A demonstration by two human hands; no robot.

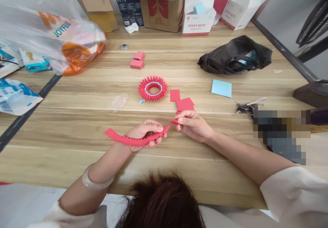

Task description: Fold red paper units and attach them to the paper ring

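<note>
The left hand holds a long red serrated strip of interlocked folded-paper pieces; its grip is closed around the strip near the strip's right end, with the fingers curled over the top. The strip's free length extends to the left of this grip, past the wrist, and its pointed right tip projects toward the other hand.

The right hand pinches a small red folded-paper piece between thumb and forefinger; this grip is closed on the piece. The piece sits just beside the strip's right tip, and contact between them cannot be determined.

Both hands hover just above the light wooden desk. Directly beyond the right grip lie loose flat red paper squares. Beyond and between the two grips lies a red ring of folded-paper pieces with a pale blue inner band. Further right of the right grip lies a light blue sticky-note pad.
</note>
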